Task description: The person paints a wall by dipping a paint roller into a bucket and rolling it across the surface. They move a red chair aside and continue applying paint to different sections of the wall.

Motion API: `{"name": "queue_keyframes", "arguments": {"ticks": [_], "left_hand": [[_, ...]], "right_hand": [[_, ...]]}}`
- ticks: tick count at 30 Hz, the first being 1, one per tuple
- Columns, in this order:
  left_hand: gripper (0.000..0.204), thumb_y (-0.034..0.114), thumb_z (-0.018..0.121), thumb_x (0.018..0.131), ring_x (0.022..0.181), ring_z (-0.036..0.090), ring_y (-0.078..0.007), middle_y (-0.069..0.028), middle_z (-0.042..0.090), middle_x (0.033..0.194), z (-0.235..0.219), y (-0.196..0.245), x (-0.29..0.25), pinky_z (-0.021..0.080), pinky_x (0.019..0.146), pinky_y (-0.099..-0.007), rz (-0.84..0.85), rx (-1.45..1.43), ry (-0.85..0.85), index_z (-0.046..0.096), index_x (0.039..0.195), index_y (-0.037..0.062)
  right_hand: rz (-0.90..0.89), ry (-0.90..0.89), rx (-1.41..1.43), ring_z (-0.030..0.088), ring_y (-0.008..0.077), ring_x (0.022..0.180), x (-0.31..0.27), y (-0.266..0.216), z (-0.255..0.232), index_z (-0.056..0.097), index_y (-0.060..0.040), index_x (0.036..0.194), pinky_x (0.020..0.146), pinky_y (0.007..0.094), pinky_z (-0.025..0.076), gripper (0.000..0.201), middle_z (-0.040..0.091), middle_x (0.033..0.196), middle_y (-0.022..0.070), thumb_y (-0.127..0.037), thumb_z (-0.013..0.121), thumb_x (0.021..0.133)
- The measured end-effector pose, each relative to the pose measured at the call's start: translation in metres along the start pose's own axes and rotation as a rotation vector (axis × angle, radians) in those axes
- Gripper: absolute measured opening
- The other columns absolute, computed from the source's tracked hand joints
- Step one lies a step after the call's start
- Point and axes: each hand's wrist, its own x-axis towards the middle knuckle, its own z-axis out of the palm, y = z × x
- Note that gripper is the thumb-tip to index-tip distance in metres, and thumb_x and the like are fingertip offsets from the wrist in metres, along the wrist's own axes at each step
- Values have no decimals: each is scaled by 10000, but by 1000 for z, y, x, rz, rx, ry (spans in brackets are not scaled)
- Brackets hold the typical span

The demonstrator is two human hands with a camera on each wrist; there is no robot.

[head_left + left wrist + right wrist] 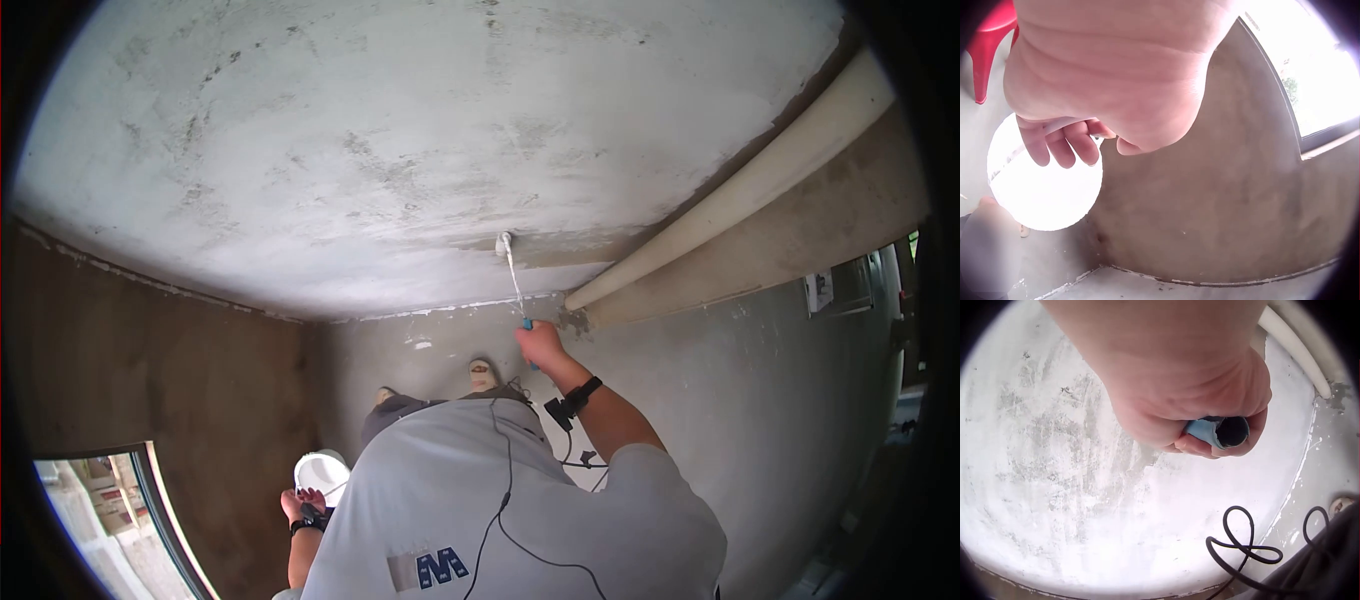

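Note:
My right hand (543, 346) grips the blue handle (527, 325) of a roller, whose white-coated rod runs up to a small roller head (504, 243) at the lower part of the whitened wall (380, 150). In the right wrist view, the fingers of my right hand (1191, 406) wrap round the blue handle (1207, 431), its dark hollow end showing; the roller head is hidden. At lower left, my left hand (303, 503) holds a white bucket (322, 477) by its handle. In the left wrist view, the curled fingers of my left hand (1110, 94) hang over the bright bucket (1047, 187).
A pale pipe (740, 185) slants along the right side of the wall. A window (110, 510) stands at lower left beside a brown wall (220, 390). A red stool (985, 50) shows in the left wrist view. Black cables (1247, 550) hang near my body.

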Motion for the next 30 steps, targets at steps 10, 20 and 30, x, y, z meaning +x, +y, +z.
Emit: {"name": "queue_keyframes", "arguments": {"ticks": [10, 20, 30], "left_hand": [[238, 319, 474, 839, 779, 512, -158, -18, 472, 857, 2, 11, 3, 457, 756, -361, 25, 43, -24, 343, 895, 128], [255, 276, 530, 767, 809, 493, -236, -39, 459, 938, -50, -27, 5, 431, 746, -452, -95, -110, 152, 422, 940, 124], [330, 342, 564, 953, 973, 571, -149, -88, 639, 1103, -91, -78, 15, 504, 824, -329, -123, -37, 93, 654, 1061, 43]], "right_hand": [[-265, -205, -369, 579, 262, 474, 39, -32, 91, 615, -10, 719, 475, 395, 454, 255, 582, 581, 147, -258, 607, 779], [-126, -377, -300, 508, 167, 418, 38, -65, 97, 595, -4, 754, 409, 338, 404, 306, 536, 550, 64, -290, 695, 800], [26, -176, -127, 520, 159, 423, 49, 3, -40, 585, -27, 729, 403, 310, 416, 336, 552, 560, 53, -323, 735, 782]]}}
